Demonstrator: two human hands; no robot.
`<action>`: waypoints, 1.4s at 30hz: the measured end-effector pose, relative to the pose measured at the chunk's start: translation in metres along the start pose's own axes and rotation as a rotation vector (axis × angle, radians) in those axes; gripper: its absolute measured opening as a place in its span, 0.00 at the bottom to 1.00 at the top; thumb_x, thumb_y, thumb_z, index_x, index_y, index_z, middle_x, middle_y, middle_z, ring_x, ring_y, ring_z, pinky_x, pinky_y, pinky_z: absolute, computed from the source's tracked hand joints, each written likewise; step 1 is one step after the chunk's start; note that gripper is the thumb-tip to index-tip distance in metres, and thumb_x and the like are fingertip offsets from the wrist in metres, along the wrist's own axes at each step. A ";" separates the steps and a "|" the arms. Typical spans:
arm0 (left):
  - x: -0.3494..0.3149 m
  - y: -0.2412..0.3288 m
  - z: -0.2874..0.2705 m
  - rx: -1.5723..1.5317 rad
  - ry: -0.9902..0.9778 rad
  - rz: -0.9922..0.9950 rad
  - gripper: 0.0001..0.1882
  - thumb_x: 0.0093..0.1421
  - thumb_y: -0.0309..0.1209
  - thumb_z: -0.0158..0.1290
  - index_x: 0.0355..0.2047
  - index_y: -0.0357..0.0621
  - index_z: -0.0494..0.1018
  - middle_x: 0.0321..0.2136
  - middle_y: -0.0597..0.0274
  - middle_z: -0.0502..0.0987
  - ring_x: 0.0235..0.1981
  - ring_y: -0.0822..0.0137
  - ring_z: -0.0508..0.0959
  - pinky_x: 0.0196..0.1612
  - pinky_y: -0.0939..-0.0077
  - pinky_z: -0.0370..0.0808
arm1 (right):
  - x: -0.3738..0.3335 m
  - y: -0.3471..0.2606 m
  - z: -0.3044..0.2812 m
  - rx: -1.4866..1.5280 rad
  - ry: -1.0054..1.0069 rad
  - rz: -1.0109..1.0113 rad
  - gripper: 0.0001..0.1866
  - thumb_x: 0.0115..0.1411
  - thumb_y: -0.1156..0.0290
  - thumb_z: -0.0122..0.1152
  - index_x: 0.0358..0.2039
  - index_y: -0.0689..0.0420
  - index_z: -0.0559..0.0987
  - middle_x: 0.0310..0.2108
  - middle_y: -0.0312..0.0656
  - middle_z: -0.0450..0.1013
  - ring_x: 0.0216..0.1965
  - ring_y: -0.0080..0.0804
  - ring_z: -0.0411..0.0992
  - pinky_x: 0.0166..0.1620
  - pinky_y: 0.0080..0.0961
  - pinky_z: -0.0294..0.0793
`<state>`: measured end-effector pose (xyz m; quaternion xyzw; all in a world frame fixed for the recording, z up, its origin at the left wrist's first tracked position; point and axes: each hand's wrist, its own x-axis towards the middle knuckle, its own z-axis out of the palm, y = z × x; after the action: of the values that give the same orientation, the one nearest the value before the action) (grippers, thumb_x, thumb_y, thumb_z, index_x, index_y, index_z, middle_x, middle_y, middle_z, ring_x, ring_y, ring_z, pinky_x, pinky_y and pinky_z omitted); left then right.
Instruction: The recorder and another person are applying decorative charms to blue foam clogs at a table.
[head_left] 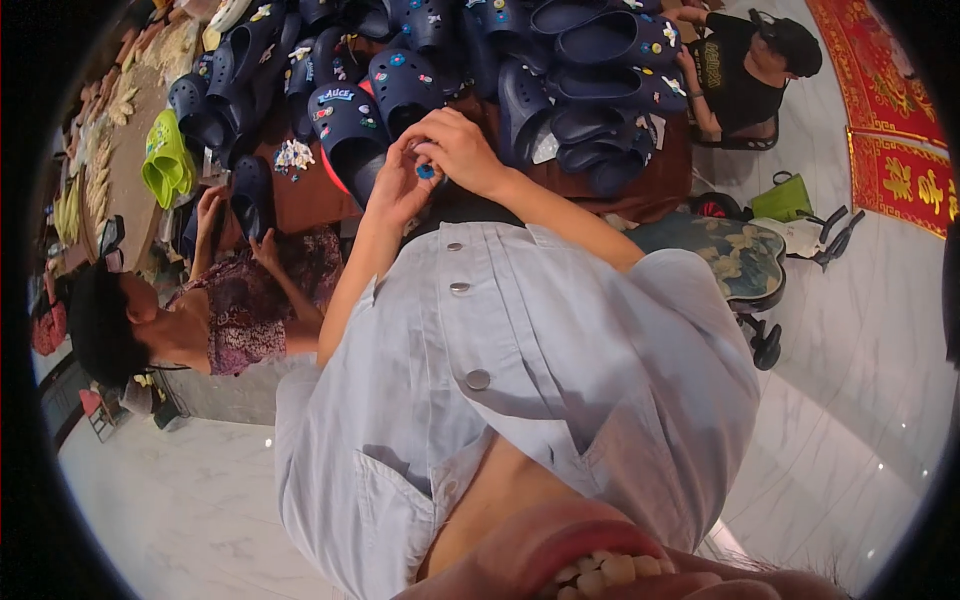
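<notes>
My left hand (396,190) and my right hand (458,146) meet in front of my chest at the table's near edge. A small blue shoe charm (426,171) shows between them, at the curled fingers of my left hand. My right fingers are bent and pressed together against the left fingertips; what they pinch is hidden. Just beyond my hands lie a navy clog (346,122) with colourful charms and a second navy clog (405,88) with holes and charms. A loose pile of small white charms (294,155) lies to the left on the brown tabletop (310,205).
Many navy clogs (610,40) cover the table. Bright green clogs (167,160) sit at far left. A person in a patterned top (245,300) handles a clog (252,195) on my left. Another person in black (740,75) sits at far right. A flowered chair seat (715,255) stands at my right.
</notes>
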<state>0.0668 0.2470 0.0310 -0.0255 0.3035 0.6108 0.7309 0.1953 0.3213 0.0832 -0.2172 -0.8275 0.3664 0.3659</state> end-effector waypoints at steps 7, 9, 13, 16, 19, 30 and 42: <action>-0.013 0.004 0.019 0.252 0.094 0.047 0.15 0.63 0.42 0.50 0.41 0.44 0.71 0.32 0.68 0.72 0.32 0.76 0.70 0.33 0.81 0.66 | -0.001 -0.003 -0.008 0.171 0.069 0.292 0.09 0.46 0.76 0.64 0.31 0.60 0.79 0.29 0.43 0.74 0.31 0.34 0.73 0.36 0.28 0.71; -0.016 0.005 0.021 0.315 0.076 0.065 0.16 0.62 0.43 0.51 0.42 0.44 0.71 0.31 0.69 0.72 0.31 0.76 0.69 0.32 0.82 0.65 | -0.004 0.002 -0.006 0.212 0.060 0.302 0.09 0.45 0.77 0.65 0.30 0.61 0.79 0.28 0.43 0.74 0.29 0.33 0.74 0.34 0.26 0.71; -0.018 0.004 0.025 0.351 0.087 0.098 0.15 0.63 0.42 0.50 0.39 0.43 0.71 0.28 0.70 0.72 0.30 0.77 0.69 0.29 0.84 0.63 | -0.006 0.007 -0.004 0.256 0.033 0.338 0.09 0.45 0.76 0.65 0.29 0.62 0.79 0.27 0.41 0.74 0.30 0.29 0.75 0.33 0.23 0.70; -0.017 0.001 0.019 0.366 0.074 0.103 0.14 0.63 0.42 0.50 0.36 0.44 0.71 0.26 0.69 0.71 0.27 0.78 0.68 0.27 0.85 0.63 | -0.009 0.009 -0.005 0.268 0.011 0.336 0.09 0.46 0.75 0.66 0.29 0.62 0.79 0.27 0.41 0.74 0.29 0.29 0.74 0.33 0.23 0.70; -0.014 0.002 0.013 0.355 0.066 0.098 0.14 0.62 0.42 0.51 0.35 0.44 0.71 0.26 0.69 0.71 0.25 0.78 0.67 0.24 0.86 0.62 | -0.010 0.009 -0.008 0.222 -0.050 0.310 0.10 0.47 0.76 0.66 0.31 0.63 0.78 0.27 0.37 0.72 0.29 0.22 0.73 0.33 0.18 0.71; -0.006 -0.002 0.011 0.395 0.032 0.160 0.09 0.63 0.35 0.50 0.33 0.43 0.71 0.25 0.68 0.72 0.23 0.81 0.66 0.23 0.89 0.60 | -0.011 0.013 -0.011 0.160 0.035 0.310 0.08 0.52 0.71 0.63 0.32 0.61 0.81 0.28 0.39 0.73 0.30 0.27 0.73 0.34 0.21 0.70; -0.008 -0.003 0.015 0.458 0.072 0.168 0.08 0.62 0.34 0.51 0.37 0.43 0.72 0.24 0.68 0.73 0.21 0.82 0.67 0.22 0.90 0.61 | -0.013 0.028 -0.006 0.289 0.135 0.372 0.05 0.52 0.74 0.62 0.30 0.60 0.80 0.28 0.38 0.74 0.31 0.26 0.73 0.37 0.19 0.70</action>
<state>0.0748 0.2454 0.0465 0.1443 0.4608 0.5836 0.6528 0.2109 0.3332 0.0588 -0.3353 -0.6857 0.5268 0.3740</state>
